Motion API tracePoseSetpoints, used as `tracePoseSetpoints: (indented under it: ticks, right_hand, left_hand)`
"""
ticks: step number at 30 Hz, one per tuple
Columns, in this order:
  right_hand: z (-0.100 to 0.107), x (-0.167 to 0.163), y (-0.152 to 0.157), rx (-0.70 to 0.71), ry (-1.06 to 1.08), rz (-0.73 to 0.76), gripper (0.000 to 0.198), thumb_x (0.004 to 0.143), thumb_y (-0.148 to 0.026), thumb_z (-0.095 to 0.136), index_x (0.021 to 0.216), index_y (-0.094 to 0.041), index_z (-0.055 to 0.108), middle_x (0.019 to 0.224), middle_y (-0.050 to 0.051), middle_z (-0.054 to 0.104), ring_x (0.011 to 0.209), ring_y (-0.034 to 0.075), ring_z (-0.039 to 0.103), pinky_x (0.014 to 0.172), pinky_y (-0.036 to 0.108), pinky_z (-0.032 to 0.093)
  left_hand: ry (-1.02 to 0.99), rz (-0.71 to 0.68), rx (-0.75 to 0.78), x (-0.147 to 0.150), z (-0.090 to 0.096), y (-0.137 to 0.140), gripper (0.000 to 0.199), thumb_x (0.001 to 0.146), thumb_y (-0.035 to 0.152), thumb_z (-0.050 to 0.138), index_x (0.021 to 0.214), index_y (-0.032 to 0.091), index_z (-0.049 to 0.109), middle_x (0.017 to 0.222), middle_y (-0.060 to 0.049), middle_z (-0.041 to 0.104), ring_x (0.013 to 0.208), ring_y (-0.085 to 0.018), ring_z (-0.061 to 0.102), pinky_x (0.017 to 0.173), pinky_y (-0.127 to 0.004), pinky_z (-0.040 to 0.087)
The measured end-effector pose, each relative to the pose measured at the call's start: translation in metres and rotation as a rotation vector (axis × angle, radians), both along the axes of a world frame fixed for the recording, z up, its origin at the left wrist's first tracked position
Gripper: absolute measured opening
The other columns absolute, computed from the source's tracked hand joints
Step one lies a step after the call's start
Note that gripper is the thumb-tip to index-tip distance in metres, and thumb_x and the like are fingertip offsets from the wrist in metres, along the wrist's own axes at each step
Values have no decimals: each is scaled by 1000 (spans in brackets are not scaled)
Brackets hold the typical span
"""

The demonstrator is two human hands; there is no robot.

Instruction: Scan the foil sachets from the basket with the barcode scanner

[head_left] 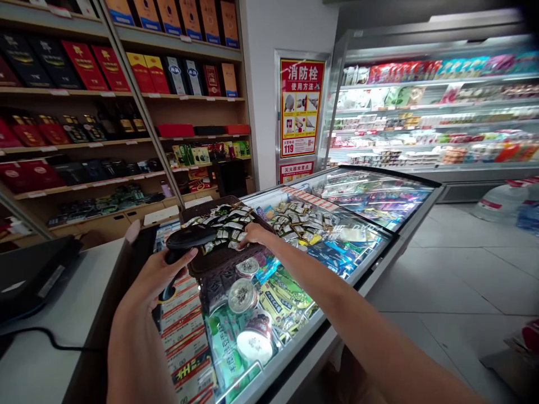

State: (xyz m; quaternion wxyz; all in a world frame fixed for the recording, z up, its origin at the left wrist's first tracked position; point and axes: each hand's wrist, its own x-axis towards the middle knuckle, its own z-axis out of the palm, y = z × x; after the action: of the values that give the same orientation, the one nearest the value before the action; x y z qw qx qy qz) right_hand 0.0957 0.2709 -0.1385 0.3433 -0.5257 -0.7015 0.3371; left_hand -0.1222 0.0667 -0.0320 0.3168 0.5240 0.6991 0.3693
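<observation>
My left hand [154,280] is wrapped round the handle of a black handheld barcode scanner [189,237]. The scanner's head hangs over the near left part of a dark brown woven basket [219,262]. Inside the basket lie many small shiny packets [231,216] with dark and pale wrappers. Reaching across from the right, my right hand [254,234] has its fingers closed at the edge of these packets, seemingly pinching one. Beyond the basket, a loose heap of similar packets [301,221] is spread over the freezer.
A glass-topped chest freezer [357,269] holds tubs and bagged ices. Price labels [185,331] line its left side. At left stands a counter [80,320] with a black device [37,275]. Boxed-goods shelves [126,98], a chilled display [429,112] and water bottles [503,202] surround it.
</observation>
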Motion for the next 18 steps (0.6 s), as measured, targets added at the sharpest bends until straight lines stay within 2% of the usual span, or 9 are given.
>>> tracePoseSetpoints:
  ticks: [3,7,9,13,18]
  right_hand:
    - [11,9,-13,-37,154,-57,41,40,-25,91,68,-21,62,67,-4,64,72,18,63,66,28,49]
    - [24,37,-42,46,674,-97,42,61,-46,81,89,-21,64,82,-2,66,72,14,60,61,24,46]
    - [21,55,-56,79,815,-147,46,67,-57,74,94,-21,62,83,-2,64,68,13,56,57,23,43]
    - [3,82,-74,127,895,-295,47,73,-66,64,88,-22,57,73,-4,54,63,12,47,56,23,39]
    - [-8,90,-75,227,880,-417,45,77,-64,61,88,-21,59,70,-4,49,63,13,42,59,25,36]
  left_hand:
    - [-21,5,10,5,3,-3,56,52,65,85,72,21,57,51,4,56,44,-11,42,42,-22,26]
    - [-63,6,6,11,5,-5,57,52,66,85,75,21,58,49,5,55,42,-10,39,40,-22,25]
    - [-87,-34,11,15,4,-4,58,55,69,83,76,21,60,50,4,57,44,-11,42,41,-23,28]
    - [-112,-126,16,25,-4,3,58,58,73,79,74,20,60,51,3,58,47,-13,47,44,-23,30]
    - [-97,-214,-12,47,-15,14,60,60,74,77,80,19,64,53,2,58,47,-13,45,45,-24,26]
